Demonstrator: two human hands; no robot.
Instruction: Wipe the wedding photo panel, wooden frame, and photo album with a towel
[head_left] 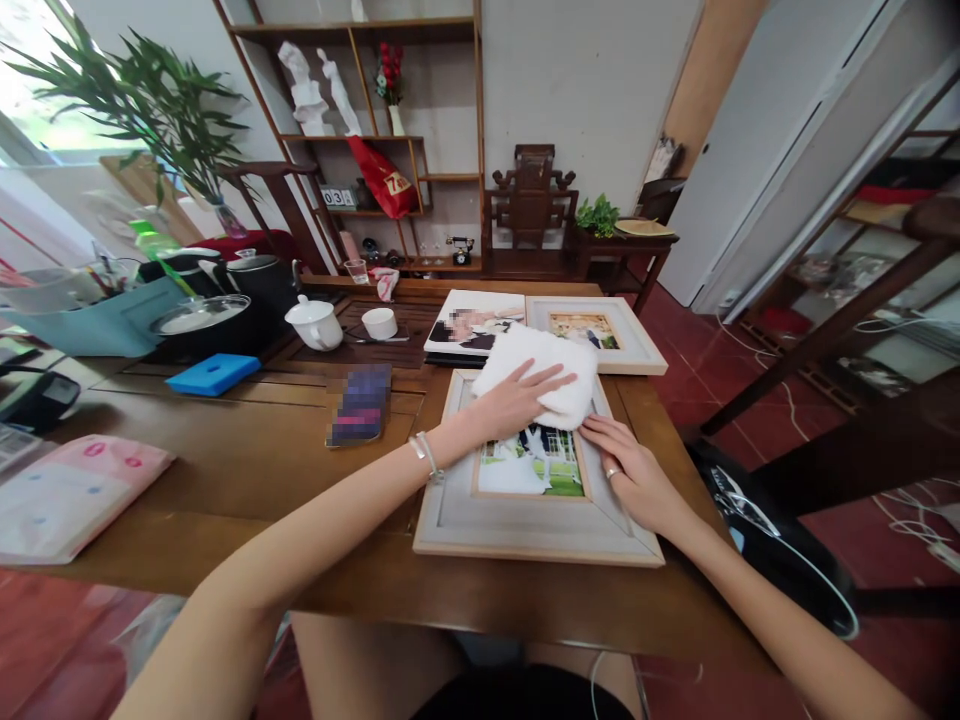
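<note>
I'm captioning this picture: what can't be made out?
Head view: colour photo inside the pale grey rectangular frame, top hidden by the fluffy white cloth.
Head view: left hand, palm hidden by its back.
Head view: flat purple rectangular item, surface blurred by pixelation.
Head view: pink and white plastic packet, end cut off by picture's edge.

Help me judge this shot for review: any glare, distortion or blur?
Head view throughout: window washed out, upper left; door and shelf unit's left post lean outward, likely lens distortion; pixelation masks a flat item beside the picture frame; left hand and right hand look fairly sharp.
</note>
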